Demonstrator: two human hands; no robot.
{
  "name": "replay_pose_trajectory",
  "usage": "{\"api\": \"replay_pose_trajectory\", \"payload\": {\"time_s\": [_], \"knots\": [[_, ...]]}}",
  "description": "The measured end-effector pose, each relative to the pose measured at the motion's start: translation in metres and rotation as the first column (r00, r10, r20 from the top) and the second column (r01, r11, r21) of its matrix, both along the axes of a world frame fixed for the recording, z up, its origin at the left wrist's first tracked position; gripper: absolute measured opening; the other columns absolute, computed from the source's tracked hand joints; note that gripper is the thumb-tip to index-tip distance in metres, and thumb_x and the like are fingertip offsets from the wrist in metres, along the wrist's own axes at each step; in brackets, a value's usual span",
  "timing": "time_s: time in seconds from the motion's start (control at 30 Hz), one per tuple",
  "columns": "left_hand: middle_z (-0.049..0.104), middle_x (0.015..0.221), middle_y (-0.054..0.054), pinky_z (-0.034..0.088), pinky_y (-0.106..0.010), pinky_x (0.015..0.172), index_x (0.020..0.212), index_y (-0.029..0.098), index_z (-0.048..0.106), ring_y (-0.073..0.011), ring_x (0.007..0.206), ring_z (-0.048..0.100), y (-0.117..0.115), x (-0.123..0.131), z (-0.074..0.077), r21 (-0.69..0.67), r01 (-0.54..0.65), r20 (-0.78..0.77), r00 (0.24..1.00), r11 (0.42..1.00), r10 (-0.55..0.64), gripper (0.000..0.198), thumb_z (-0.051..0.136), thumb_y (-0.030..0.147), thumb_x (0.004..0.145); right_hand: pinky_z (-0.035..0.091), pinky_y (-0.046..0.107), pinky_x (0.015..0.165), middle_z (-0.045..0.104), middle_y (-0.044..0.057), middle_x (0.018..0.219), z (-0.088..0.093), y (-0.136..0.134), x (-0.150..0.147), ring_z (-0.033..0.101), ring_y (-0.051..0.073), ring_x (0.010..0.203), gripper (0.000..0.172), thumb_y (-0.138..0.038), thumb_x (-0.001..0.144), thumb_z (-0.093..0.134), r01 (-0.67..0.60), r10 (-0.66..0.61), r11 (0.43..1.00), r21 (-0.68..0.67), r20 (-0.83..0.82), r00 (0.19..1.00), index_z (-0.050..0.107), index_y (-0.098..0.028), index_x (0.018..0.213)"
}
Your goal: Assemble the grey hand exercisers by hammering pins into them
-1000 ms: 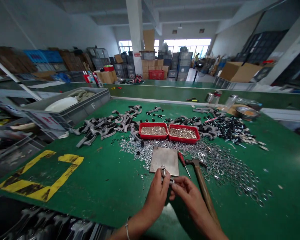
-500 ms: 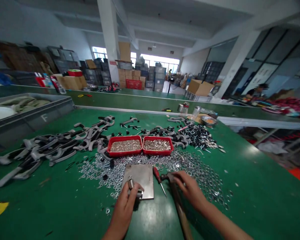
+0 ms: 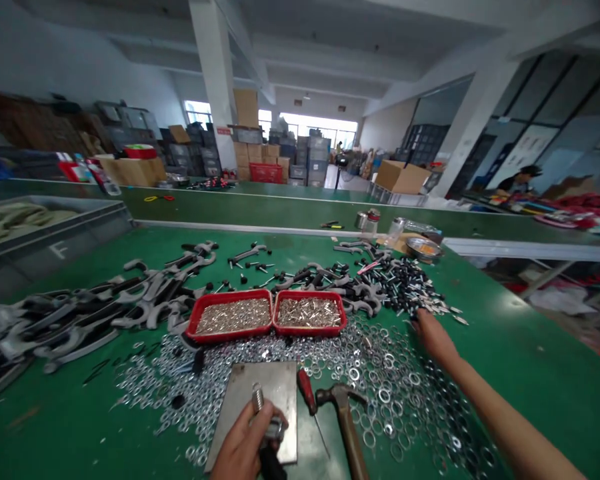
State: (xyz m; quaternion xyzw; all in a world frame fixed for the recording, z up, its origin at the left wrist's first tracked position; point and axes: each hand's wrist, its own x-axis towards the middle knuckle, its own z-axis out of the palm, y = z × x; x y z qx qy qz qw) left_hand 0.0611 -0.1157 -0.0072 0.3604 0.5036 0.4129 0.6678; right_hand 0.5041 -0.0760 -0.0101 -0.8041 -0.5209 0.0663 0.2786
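My left hand (image 3: 250,437) is closed round a metal part with a ribbed, threaded-looking end (image 3: 258,397); a black piece shows below the fingers. It is over a flat steel plate (image 3: 245,393). My right hand (image 3: 433,333) is stretched out to the near edge of a pile of black-headed bolts (image 3: 395,277). Its fingers point down and are drawn together, with something dark at the tips that I cannot make out. A claw hammer (image 3: 347,427) and a red-handled screwdriver (image 3: 306,392) lie beside the plate. Loose metal rings (image 3: 380,380) spread around.
Two red trays (image 3: 230,339) of small metal pins stand behind the plate. Grey and black curved metal pieces (image 3: 95,320) are heaped at the left, by a grey crate (image 3: 60,250). At the back right are jars and a metal bowl (image 3: 424,249). A person (image 3: 520,181) sits far right.
My right hand has let go of the hammer and moved forward and right to the bolt pile. The hammer now lies on the table. My left hand still holds the metal part.
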Motion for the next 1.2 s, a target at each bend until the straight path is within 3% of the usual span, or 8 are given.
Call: {"api": "replay_pose_trajectory", "payload": {"time_s": [0.13,0.23,0.37,0.57,0.83,0.93,1.0,1.2], "knots": [[0.062,0.085,-0.004,0.047,-0.025,0.07,0.088,0.015,0.063,-0.0156,0.078,0.056,-0.008,0.004,0.002,-0.063,-0.058,0.222,0.972,0.996,0.071,0.039,0.072,0.052,0.078,0.058,0.036,0.078,0.07,0.006,0.102,0.009,-0.043,-0.128,0.071,0.02,0.079,0.029,-0.039,0.095,0.047,-0.256,0.256,0.966,0.038,-0.281,0.925,0.051,-0.023,0.119],[0.061,0.085,-0.004,0.045,-0.024,0.071,0.09,0.014,0.063,-0.0137,0.076,0.054,-0.021,0.003,0.007,-0.027,-0.016,0.318,0.948,1.0,0.024,0.032,0.067,0.046,0.086,0.059,0.036,0.078,0.071,0.005,0.094,0.02,-0.087,-0.234,0.072,0.021,0.079,0.031,-0.041,0.095,0.051,-0.339,0.391,0.917,0.209,-0.639,0.663,0.048,-0.024,0.121],[0.061,0.088,-0.004,0.044,-0.024,0.074,0.099,0.016,0.063,-0.0146,0.079,0.056,-0.04,-0.009,0.02,0.024,-0.004,0.405,0.914,1.0,-0.006,0.028,0.063,0.042,0.09,0.057,0.034,0.085,0.07,0.006,0.107,0.024,-0.115,-0.314,0.07,0.021,0.096,0.025,-0.033,0.094,0.055,-0.345,0.481,0.868,0.358,-0.426,0.767,0.055,-0.025,0.117],[0.059,0.084,-0.002,0.044,-0.024,0.072,0.098,0.017,0.061,-0.0157,0.079,0.055,-0.053,-0.038,0.023,0.046,-0.091,0.345,0.936,0.995,0.07,0.036,0.063,0.051,0.087,0.057,0.031,0.085,0.067,0.005,0.107,0.026,-0.127,-0.329,0.067,0.019,0.097,0.023,-0.021,0.094,0.054,-0.602,0.664,0.728,0.328,-0.119,0.738,0.055,-0.026,0.117],[0.058,0.085,-0.003,0.045,-0.026,0.072,0.1,0.017,0.058,-0.0156,0.079,0.055,-0.055,-0.062,0.038,0.161,0.129,0.123,0.981,0.978,-0.15,0.037,0.058,0.052,0.089,0.055,0.036,0.087,0.064,0.011,0.114,0.03,-0.129,-0.31,0.063,0.023,0.102,0.036,-0.017,0.097,0.048,-0.812,0.789,0.549,0.198,0.198,0.581,0.05,-0.025,0.131],[0.058,0.084,-0.003,0.045,-0.027,0.073,0.1,0.017,0.058,-0.0159,0.078,0.055,-0.054,-0.068,0.043,0.238,0.169,-0.046,0.986,0.957,-0.162,0.035,0.057,0.05,0.09,0.055,0.034,0.086,0.064,0.01,0.113,0.036,-0.126,-0.309,0.062,0.022,0.101,0.035,-0.015,0.096,0.049,-0.83,0.824,0.507,0.233,0.154,0.546,0.052,-0.026,0.13],[0.058,0.084,-0.002,0.044,-0.027,0.073,0.097,0.017,0.056,-0.0157,0.078,0.055,-0.054,-0.071,0.046,0.303,0.171,-0.136,0.981,0.938,-0.135,0.03,0.054,0.047,0.092,0.054,0.034,0.087,0.063,0.009,0.112,0.04,-0.125,-0.315,0.062,0.021,0.102,0.029,-0.018,0.096,0.051,-0.802,0.834,0.53,0.276,0.0,0.551,0.053,-0.026,0.124],[0.056,0.077,0.0,0.042,-0.026,0.069,0.089,0.019,0.054,-0.0153,0.072,0.054,-0.051,-0.074,0.051,0.418,0.178,-0.246,0.966,0.891,-0.078,0.028,0.047,0.045,0.096,0.055,0.027,0.061,0.058,-0.001,0.081,0.047,-0.13,-0.342,0.061,0.015,0.067,0.009,-0.033,0.097,0.051,-0.63,0.605,0.749,0.205,-0.599,0.524,0.052,-0.024,0.096]]}}
